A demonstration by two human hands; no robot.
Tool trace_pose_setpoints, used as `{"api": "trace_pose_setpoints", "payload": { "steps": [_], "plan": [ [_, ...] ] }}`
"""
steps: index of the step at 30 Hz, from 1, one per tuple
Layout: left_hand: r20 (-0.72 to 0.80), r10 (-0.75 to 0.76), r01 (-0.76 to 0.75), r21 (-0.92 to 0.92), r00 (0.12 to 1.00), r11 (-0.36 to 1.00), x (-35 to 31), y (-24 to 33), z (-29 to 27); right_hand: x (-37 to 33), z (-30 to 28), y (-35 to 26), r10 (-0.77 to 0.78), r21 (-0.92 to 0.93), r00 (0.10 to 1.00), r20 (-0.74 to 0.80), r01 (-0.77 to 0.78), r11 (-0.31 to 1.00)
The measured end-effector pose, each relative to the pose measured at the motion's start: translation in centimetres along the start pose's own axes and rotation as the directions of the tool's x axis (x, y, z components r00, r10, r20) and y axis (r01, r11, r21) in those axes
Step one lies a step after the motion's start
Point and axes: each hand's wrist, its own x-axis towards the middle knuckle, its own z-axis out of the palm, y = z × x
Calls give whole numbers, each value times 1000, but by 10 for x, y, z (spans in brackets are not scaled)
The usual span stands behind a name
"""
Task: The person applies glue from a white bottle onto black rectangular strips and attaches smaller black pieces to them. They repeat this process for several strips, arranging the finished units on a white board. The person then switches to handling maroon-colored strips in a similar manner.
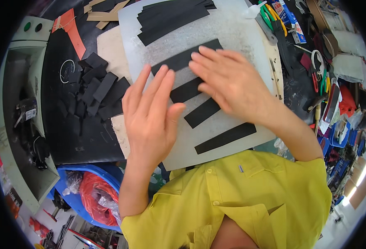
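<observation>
Four flat black strips lie one below another on a whitish sheet [183, 149]. My right hand [237, 85] is over the right part of the farthest strip [172, 61] and the second strip [183, 91], its fingers stretched out. My left hand [149, 118] has its fingers spread, tips near the left end of the farthest strip. Whether either hand presses on the strips I cannot tell; nothing shows gripped in either. Nearer to me lie the third strip [203, 113] and the nearest strip [225, 138]. A fanned stack of black strips [172, 20] rests at the sheet's far end.
A heap of small black pieces [104, 87] and an orange strip [73, 35] lie on the dark table [96, 145] at left. Pliers [276, 16], scissors [314, 81] and other tools crowd the right side. A blue tub [73, 201] with red plastic bags stands below left.
</observation>
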Motion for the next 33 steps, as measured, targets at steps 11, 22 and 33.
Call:
{"api": "trace_pose_setpoints", "payload": {
  "steps": [11, 22, 33],
  "plan": [
    [312, 148, -173, 55, 939, 983, -9, 24, 9, -17, -32, 71, 543, 342, 737, -403, -429, 836],
    [339, 226, -222, -53, 913, 974, -37, 19, -11, 11, -16, 98, 680, 563, 708, -188, -490, 666],
    [396, 332, -364, 6, 856, 931, -75, 37, -10, -85, -59, 32, 715, 637, 686, -137, -492, 593]
  ]
}}
